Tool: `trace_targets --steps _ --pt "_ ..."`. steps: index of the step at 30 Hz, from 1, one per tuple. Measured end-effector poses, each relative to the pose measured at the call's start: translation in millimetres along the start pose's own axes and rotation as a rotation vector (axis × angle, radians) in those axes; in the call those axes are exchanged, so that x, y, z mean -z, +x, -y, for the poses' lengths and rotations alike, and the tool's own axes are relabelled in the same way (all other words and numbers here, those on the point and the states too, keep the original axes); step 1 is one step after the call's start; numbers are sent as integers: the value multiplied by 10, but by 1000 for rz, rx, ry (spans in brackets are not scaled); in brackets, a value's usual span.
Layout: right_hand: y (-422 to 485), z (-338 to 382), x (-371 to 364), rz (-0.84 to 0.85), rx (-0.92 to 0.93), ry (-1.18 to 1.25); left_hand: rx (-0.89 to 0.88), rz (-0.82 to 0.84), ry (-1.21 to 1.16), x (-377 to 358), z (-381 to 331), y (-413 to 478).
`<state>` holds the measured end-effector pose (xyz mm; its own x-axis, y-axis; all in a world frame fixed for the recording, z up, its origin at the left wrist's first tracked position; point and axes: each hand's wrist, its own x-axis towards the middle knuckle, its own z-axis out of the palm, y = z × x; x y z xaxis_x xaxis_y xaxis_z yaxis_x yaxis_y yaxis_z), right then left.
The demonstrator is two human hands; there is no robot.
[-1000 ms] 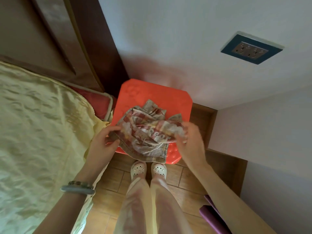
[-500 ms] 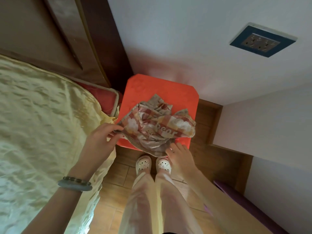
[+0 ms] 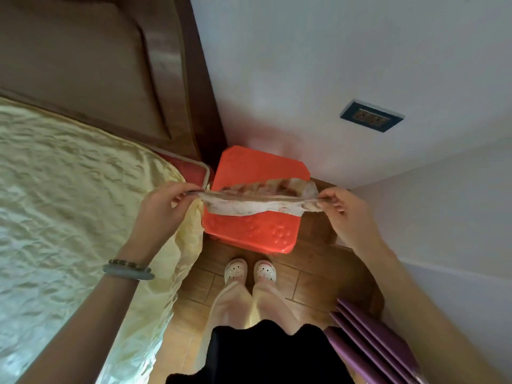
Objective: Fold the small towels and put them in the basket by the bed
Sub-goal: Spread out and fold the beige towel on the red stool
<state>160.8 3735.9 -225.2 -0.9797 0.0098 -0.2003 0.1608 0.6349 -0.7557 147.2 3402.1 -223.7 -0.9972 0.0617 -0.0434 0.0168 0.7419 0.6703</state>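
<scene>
Towel [image 3: 257,202] now lifted off stool [image 3: 257,217], stretched left-right; left hand [image 3: 163,206] and right hand [image 3: 346,212] fingers clamped on opposite ends, equally near.

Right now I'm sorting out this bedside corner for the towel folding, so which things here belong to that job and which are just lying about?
Part of the job:
- towel, stretched between the left hand and right hand
- red stool under it

Just lying about:
- bed cover
- headboard
- wall socket
- purple mat

No basket is in view.
</scene>
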Motion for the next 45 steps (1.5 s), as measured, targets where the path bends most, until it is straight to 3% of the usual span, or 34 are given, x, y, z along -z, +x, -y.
trace_targets --steps 6,11,20,34,40,45 --pt "-65 756 773 -47 46 76 -125 -146 80 709 -617 78" --pt "-95 1367 1382 -157 151 114 -194 -168 -68 1187 -1180 160" --pt "32 2084 2284 -207 294 23 -282 -257 -221 1860 -1971 504" --pt "256 2013 2195 -233 233 27 -240 -218 -226 1793 -1966 875" --pt "99 1703 1956 -126 150 68 -243 -100 -166 1702 -1739 541" --pt "-118 1277 1594 37 24 110 -136 112 -160 1425 -1374 202"
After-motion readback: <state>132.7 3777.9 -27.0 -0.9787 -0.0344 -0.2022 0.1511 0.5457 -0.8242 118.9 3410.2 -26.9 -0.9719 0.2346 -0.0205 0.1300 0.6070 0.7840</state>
